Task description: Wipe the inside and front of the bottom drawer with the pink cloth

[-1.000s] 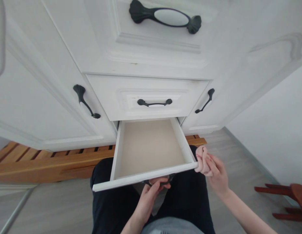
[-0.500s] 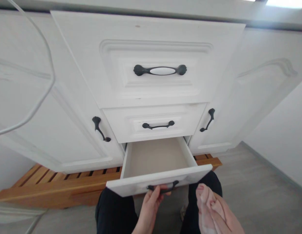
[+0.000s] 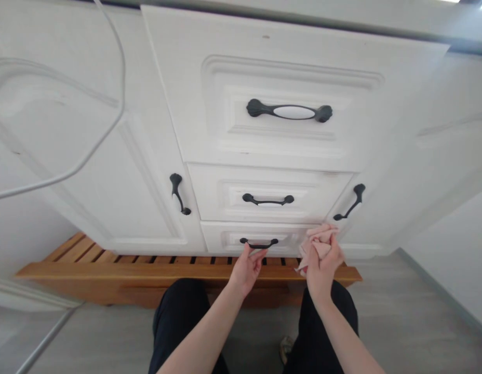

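Note:
The bottom drawer (image 3: 225,237) of the white cabinet is closed, flush with the drawer above it. My left hand (image 3: 246,270) has its fingers at the black drawer handle (image 3: 258,244), curled under it from below. A crumpled pink cloth (image 3: 319,241) is gripped in my right hand (image 3: 324,265), which presses it against the right end of the bottom drawer's front. Above are the middle drawer (image 3: 210,189) and the large top drawer (image 3: 221,135), both closed, each with a dark handle.
Cabinet doors flank the drawers, the left door (image 3: 147,156) and right door (image 3: 400,182). A slatted wooden bench (image 3: 166,270) runs beneath the cabinet, in front of my knees. A white cable (image 3: 122,78) hangs at the left. Grey floor (image 3: 400,306) lies at the right.
The bottom drawer has gone from pulled out to closed, with my left hand still at its handle. My right hand has moved forward and brought the pink cloth to the drawer front.

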Tool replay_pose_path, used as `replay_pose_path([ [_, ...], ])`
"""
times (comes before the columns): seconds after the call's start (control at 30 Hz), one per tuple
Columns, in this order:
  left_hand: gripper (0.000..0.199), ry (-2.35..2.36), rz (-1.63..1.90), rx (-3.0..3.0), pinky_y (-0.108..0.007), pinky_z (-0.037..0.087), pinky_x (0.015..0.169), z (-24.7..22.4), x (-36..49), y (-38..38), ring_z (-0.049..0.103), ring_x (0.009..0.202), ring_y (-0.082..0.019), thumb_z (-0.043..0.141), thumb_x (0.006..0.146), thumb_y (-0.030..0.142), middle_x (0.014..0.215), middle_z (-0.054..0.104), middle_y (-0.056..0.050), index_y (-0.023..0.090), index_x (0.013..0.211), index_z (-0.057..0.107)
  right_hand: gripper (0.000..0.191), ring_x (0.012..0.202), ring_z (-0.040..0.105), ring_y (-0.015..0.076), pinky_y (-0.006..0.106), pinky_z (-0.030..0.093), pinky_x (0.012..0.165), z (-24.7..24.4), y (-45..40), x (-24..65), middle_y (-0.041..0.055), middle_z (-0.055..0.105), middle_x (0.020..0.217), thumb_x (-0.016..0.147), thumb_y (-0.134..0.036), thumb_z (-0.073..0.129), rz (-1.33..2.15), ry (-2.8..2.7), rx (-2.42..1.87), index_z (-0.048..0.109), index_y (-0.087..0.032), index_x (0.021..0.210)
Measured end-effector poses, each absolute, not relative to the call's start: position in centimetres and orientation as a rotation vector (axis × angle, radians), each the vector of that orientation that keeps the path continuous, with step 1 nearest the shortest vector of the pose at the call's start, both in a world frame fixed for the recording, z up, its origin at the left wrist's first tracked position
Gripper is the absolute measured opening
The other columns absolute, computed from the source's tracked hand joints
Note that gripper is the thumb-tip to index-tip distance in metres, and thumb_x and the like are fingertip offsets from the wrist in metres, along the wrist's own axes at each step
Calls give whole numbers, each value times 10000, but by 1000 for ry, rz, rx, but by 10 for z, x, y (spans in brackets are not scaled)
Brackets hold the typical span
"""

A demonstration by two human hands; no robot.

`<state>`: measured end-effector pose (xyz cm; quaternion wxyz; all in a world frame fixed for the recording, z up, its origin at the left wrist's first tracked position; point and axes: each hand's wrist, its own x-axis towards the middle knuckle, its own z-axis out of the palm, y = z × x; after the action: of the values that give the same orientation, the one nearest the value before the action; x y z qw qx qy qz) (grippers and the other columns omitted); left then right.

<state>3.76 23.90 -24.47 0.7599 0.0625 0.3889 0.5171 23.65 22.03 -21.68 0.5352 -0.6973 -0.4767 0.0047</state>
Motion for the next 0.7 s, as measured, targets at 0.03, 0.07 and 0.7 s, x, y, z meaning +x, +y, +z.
replay_pose_path([
  [0.03, 314, 828, 1124, 115, -181, 502, 720, -249, 34, 233, 732, 1005, -149, 518, 1016, 464, 1073, 793, -153, 178, 1084, 627, 745, 1407, 346, 400, 598, 308, 1166, -223, 237, 231, 274, 395, 1448, 965, -516, 461, -19, -1139, -1676, 302, -94, 1559],
  [0.07, 320, 819, 1118, 94, -196, 513, 760, -257, 31, 223, 723, 1049, -152, 498, 1023, 456, 1145, 779, -148, 182, 1129, 626, 754, 1430, 316, 415, 616, 295, 1169, -230, 251, 225, 294, 352, 1474, 974, -503, 437, -45, -1128, -1701, 258, -83, 1574],
  [0.7, 163, 1278, 727, 174, -229, 372, 640, -463, 35, 91, 713, 816, -158, 663, 803, 289, 787, 765, -7, 214, 948, 655, 587, 1570, 241, 218, 400, 348, 1204, -217, 301, 4, -19, 418, 1630, 1015, -196, 455, -316, -2282, -839, 375, -311, 1585],
])
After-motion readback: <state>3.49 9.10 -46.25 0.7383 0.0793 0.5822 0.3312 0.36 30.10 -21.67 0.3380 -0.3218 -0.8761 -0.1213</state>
